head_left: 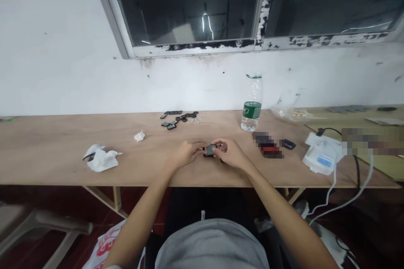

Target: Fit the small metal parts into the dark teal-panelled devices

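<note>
Where both hands meet, left grip (187, 153) and right grip (229, 153) pinch the small dark part (210, 149).

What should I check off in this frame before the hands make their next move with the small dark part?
1. Both hands on the part: ok. Left hand and right hand meet around the small dark part.
2. Part over the table, not past its edge: ok.
3. Grip firm: cannot tell; fingers hide most of the part.
4. Spare dark parts within reach: ok, piled straight ahead near the wall.
5. Water bottle apart from the hands: ok, upright to the right.
6. White cable apart from the right arm: ok.
</note>
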A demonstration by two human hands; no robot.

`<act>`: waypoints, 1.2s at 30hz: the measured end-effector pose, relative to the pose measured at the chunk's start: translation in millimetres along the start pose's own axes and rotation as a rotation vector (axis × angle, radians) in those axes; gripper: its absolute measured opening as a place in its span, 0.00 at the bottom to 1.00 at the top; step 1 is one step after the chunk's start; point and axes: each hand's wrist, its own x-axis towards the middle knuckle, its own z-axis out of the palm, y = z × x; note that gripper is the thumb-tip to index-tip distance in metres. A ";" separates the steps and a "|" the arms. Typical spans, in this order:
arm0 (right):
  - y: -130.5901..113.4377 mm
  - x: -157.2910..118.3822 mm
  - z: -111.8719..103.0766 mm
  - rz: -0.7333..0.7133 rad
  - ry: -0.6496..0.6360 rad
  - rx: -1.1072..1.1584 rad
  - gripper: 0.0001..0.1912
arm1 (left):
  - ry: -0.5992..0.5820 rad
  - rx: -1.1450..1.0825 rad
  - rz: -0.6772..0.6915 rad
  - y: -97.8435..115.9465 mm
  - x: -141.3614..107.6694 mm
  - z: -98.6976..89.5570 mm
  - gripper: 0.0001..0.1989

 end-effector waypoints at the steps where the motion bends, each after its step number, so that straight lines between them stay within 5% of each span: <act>1: -1.5 -0.3 -0.3 0.004 0.009 0.028 0.10 | 0.023 0.019 0.024 -1.8 -0.8 2.2 0.12; 12: -3.7 0.7 -7.6 0.024 0.046 0.298 0.18 | 0.241 0.169 0.244 -12.5 -6.2 11.7 0.29; 24: 7.3 5.8 -6.0 0.070 0.056 0.334 0.19 | 0.197 0.025 0.150 -5.0 -3.2 9.0 0.17; 30: 14.7 5.9 -2.6 0.095 0.005 0.168 0.12 | 0.168 -0.060 -0.108 -16.2 -5.2 0.2 0.15; 36: 16.9 2.9 4.9 0.056 -0.163 -0.201 0.07 | 0.088 0.023 -0.386 -57.1 -16.4 3.4 0.09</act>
